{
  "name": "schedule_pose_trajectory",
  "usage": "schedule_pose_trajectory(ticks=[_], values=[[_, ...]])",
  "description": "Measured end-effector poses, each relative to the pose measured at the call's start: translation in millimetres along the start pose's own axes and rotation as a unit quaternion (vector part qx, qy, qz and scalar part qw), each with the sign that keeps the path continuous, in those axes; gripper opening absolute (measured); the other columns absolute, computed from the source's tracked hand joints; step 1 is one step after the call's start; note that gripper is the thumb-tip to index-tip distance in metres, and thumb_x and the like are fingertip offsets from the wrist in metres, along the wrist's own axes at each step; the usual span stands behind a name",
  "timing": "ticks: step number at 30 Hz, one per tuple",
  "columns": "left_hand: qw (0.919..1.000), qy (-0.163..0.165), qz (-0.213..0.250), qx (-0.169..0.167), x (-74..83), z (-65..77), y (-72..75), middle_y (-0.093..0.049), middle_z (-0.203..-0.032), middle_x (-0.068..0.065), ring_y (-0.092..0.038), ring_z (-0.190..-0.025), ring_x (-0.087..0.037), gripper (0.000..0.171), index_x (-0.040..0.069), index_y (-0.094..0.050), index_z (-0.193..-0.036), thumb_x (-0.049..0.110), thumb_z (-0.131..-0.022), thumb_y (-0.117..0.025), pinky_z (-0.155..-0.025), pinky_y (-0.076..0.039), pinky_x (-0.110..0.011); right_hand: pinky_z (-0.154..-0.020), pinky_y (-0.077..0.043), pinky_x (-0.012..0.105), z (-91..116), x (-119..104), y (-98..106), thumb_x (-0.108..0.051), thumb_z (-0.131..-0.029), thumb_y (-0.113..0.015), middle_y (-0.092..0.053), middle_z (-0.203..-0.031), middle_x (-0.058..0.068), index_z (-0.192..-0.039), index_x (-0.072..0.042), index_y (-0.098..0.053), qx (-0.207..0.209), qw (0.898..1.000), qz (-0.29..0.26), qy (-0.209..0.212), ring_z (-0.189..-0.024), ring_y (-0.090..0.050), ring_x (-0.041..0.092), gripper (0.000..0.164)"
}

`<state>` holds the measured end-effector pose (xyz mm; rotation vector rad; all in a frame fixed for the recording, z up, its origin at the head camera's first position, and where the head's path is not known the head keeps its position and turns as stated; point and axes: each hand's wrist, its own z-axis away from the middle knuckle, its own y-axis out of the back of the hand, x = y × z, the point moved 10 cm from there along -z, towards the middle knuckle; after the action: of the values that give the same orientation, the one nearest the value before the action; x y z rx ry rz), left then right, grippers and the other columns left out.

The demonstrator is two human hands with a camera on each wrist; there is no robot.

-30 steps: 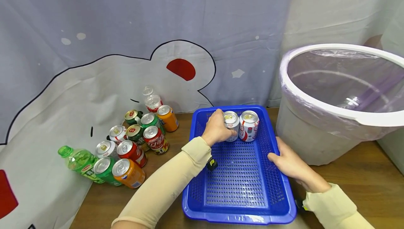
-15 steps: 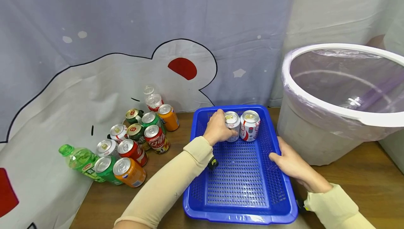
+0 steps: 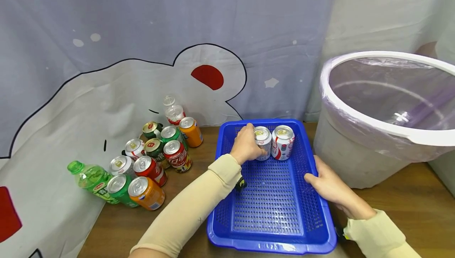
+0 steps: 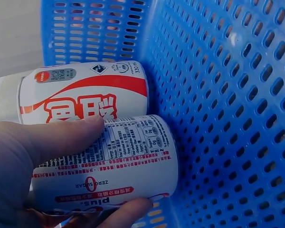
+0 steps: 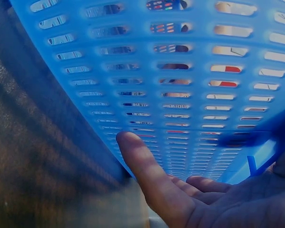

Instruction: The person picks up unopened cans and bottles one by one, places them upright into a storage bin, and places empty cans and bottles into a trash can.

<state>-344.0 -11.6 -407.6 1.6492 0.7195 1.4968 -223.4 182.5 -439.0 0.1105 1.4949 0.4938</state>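
Observation:
My left hand (image 3: 246,145) reaches into the back of a blue plastic basket (image 3: 271,246) and grips a white and silver soda can (image 4: 128,175). In the left wrist view the thumb lies along one side of the can and a fingertip shows at the other. Right beside it stands another white soda can (image 3: 282,142) with red markings, upright on the basket floor. My right hand (image 3: 328,181) holds the basket's right rim, thumb over the top. Its other fingers (image 5: 145,173) lie along the outside of the slotted wall.
At the left stand several soda cans (image 3: 176,156), a green plastic bottle (image 3: 93,181) lying tilted and a clear bottle (image 3: 174,112). A large bin (image 3: 346,147) with a plastic liner stands at the right, close to the basket. A printed curtain (image 3: 142,21) hangs behind the wooden table (image 3: 188,198).
The head view has shifted slightly, so everything sits a little further right. Both hands keep their hold on the can and the basket rim.

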Motion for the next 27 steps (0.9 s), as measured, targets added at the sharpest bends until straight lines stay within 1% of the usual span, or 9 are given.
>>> schedule_pose_trajectory(ticks=[8, 13, 18, 22, 27], values=[[1.0, -0.006, 0.002, 0.001, 0.4, -0.2, 0.1, -0.067, -0.12, -0.012, -0.065, -0.112, -0.031, 0.083, 0.005, -0.054, -0.13, 0.023, -0.063, -0.1, -0.099, -0.054, -0.046, -0.074, -0.06, 0.041, 0.5, 1.1, -0.8, 0.004, -0.096, -0.048, -0.056, -0.131, 0.039, -0.148, 0.011, -0.029, -0.001, 1.0, -0.004, -0.003, -0.097, -0.068, 0.032, 0.056], [0.9999, -0.005, 0.012, -0.003, 0.5, 1.9, 1.9, -0.066, -0.123, -0.012, -0.064, -0.113, -0.031, 0.083, 0.007, -0.054, -0.133, 0.024, -0.065, -0.099, -0.1, -0.052, -0.047, -0.074, -0.06, 0.042, 0.1, 0.2, -1.0, 0.004, -0.097, -0.047, -0.055, -0.131, 0.039, -0.148, 0.012, -0.028, -0.004, 1.0, -0.005, -0.003, -0.097, -0.069, 0.032, 0.055], [0.9998, -0.005, 0.017, -0.006, 1.2, 2.7, 4.6, -0.065, -0.124, -0.009, -0.063, -0.113, -0.029, 0.081, 0.009, -0.053, -0.135, 0.026, -0.069, -0.097, -0.099, -0.052, -0.045, -0.074, -0.061, 0.042, -0.3, 1.0, -1.3, 0.004, -0.097, -0.047, -0.054, -0.132, 0.04, -0.149, 0.011, -0.027, -0.006, 1.0, -0.01, -0.004, -0.097, -0.069, 0.032, 0.056], [0.9998, -0.005, 0.018, -0.01, 3.0, 4.9, 10.2, -0.064, -0.124, -0.008, -0.062, -0.112, -0.028, 0.08, 0.01, -0.053, -0.138, 0.031, -0.072, -0.095, -0.097, -0.052, -0.043, -0.074, -0.061, 0.042, -0.3, 2.4, -1.1, 0.003, -0.097, -0.047, -0.054, -0.132, 0.04, -0.149, 0.011, -0.027, -0.007, 1.0, -0.014, -0.007, -0.096, -0.069, 0.032, 0.056], [0.9997, -0.015, 0.017, -0.01, 5.6, 9.9, 20.6, -0.064, -0.126, -0.008, -0.061, -0.114, -0.026, 0.077, 0.01, -0.053, -0.139, 0.036, -0.077, -0.091, -0.096, -0.053, -0.042, -0.074, -0.061, 0.043, -0.6, 2.7, -1.0, 0.003, -0.098, -0.047, -0.055, -0.131, 0.04, -0.149, 0.011, -0.026, -0.008, 1.0, -0.01, -0.007, -0.096, -0.069, 0.031, 0.056]])
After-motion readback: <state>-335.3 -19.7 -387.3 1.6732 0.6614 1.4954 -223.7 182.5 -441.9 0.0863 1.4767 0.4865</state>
